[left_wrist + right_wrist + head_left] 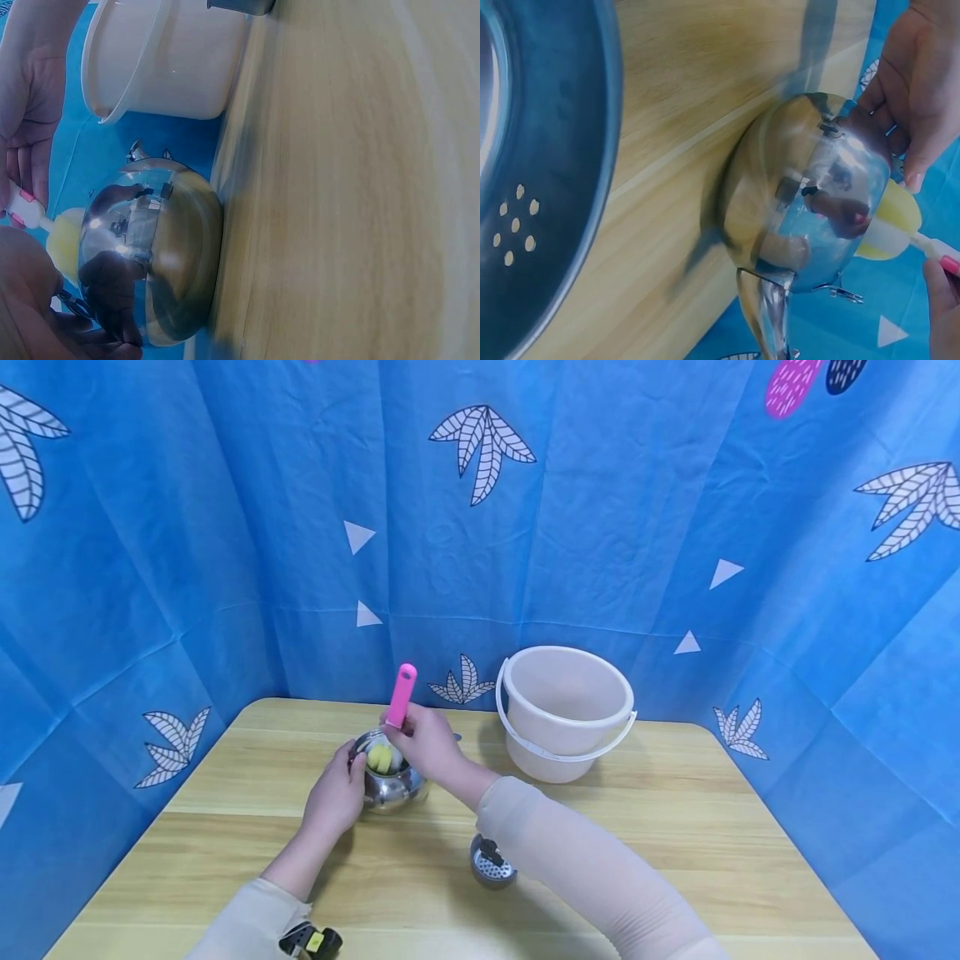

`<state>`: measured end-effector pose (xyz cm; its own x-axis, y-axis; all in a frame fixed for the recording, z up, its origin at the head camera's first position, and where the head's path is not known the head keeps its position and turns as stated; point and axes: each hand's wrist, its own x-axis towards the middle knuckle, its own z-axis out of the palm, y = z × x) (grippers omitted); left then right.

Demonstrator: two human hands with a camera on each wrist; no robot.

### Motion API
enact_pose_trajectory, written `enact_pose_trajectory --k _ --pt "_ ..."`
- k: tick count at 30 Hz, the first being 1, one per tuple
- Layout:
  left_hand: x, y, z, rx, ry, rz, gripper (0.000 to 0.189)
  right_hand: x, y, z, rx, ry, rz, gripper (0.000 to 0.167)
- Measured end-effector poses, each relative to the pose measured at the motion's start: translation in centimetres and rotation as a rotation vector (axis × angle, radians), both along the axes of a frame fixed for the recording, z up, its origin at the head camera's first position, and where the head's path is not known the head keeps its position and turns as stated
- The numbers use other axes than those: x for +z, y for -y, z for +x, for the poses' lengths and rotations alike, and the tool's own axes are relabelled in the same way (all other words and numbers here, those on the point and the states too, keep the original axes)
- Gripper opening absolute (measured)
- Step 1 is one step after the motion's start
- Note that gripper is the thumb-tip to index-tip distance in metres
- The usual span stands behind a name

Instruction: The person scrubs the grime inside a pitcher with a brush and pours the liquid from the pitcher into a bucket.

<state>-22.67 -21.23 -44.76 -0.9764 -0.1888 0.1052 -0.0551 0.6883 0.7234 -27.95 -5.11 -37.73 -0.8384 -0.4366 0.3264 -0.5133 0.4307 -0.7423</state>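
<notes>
A shiny metal teapot (392,790) stands at the left of the table, its top uncovered. My left hand (335,792) holds it at the left side, thumb over the rim and fingers by the handle. In my right hand (429,745) I grip a sponge brush by its pink handle (402,695), which points up. The brush's yellow and white sponge head (381,758) sits at the teapot's mouth, partly inside. In the right wrist view the spout (766,311) sticks out from the teapot (780,195). The sponge's lower part is hidden by the metal wall.
A white bucket (555,752) with its handle hanging down stands at the back, right of the teapot. Under my right forearm lies a small grey strainer (492,870) with holes and a black part on it. Blue printed curtain (465,568) surrounds the wooden table.
</notes>
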Motion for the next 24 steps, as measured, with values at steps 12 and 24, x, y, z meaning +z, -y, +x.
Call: enact_pose_trajectory --k 12,24 --pt "0.07 0.00 0.06 0.001 -0.005 -0.005 0.058 0.16 0.08 0.17 0.014 -0.069 0.059 0.014" --pt "0.18 -0.01 0.17 -0.006 -0.015 -0.003 0.057 0.46 -0.10 0.19 0.036 -0.105 0.126 0.018"
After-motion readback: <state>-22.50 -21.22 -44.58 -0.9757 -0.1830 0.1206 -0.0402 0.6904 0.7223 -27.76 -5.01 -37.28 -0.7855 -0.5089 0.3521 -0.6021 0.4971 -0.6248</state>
